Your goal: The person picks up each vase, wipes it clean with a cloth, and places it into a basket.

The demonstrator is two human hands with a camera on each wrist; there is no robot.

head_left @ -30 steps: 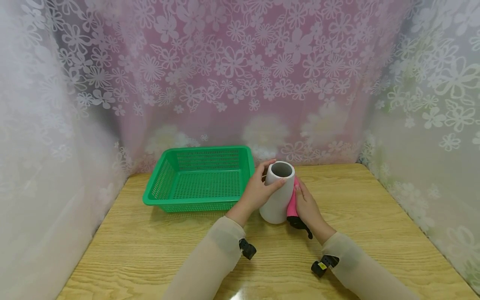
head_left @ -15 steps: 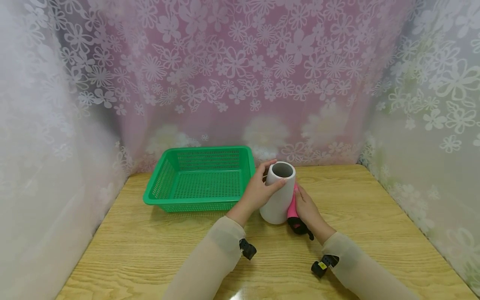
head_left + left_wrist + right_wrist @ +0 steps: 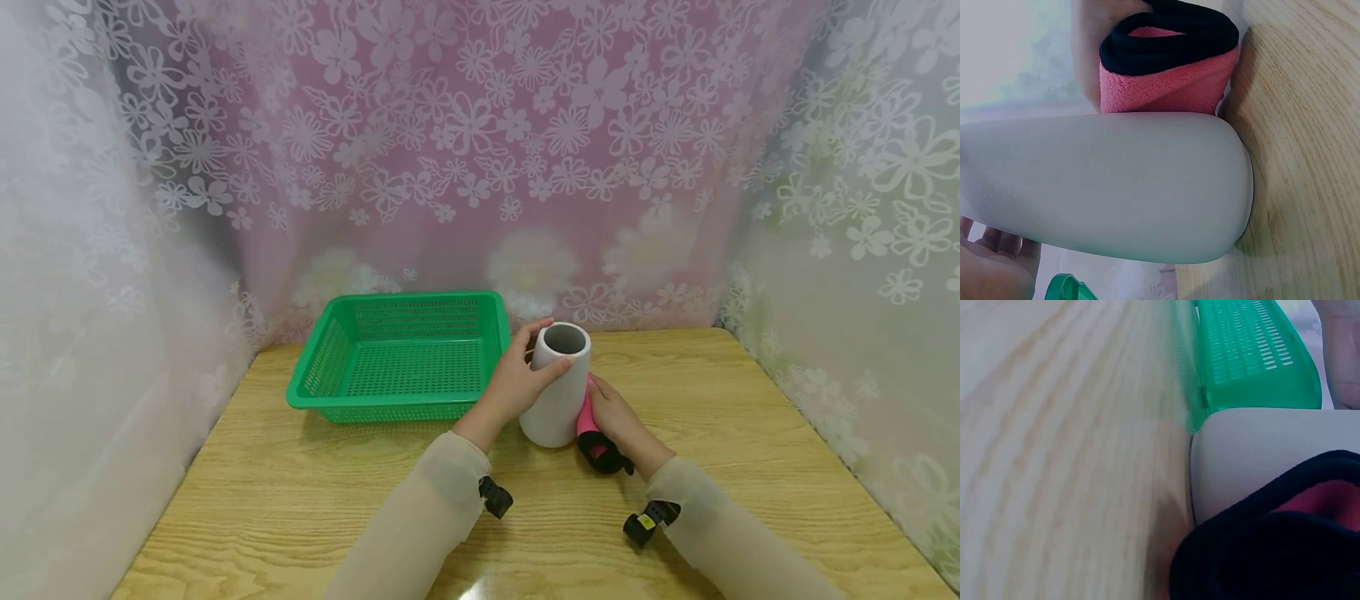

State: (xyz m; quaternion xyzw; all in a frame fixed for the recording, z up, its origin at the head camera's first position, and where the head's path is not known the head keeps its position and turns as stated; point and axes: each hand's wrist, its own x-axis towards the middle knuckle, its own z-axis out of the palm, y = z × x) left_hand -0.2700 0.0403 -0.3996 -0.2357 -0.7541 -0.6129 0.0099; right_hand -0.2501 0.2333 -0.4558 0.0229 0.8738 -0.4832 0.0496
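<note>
Held the white vase (image 3: pixel 556 407) upright on the counter (image 3: pixel 300 508) in a curled left grip (image 3: pixel 522 375); pinched black-edged pink cloth (image 3: pixel 587 422) against its side in the right grip (image 3: pixel 617 414).

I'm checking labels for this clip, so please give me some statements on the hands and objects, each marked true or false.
1. The left hand holds the white vessel. True.
2. The vessel's mouth points downward. False: it faces up.
3. The right hand holds the pink cloth at the vessel's right side. True.
4. The cloth is pink right to its edge. False: its edge is black.
5. The green basket is on the vessel's left in the head view. True.
6. The vessel stands inside the basket. False: it is outside, to the right.
</note>
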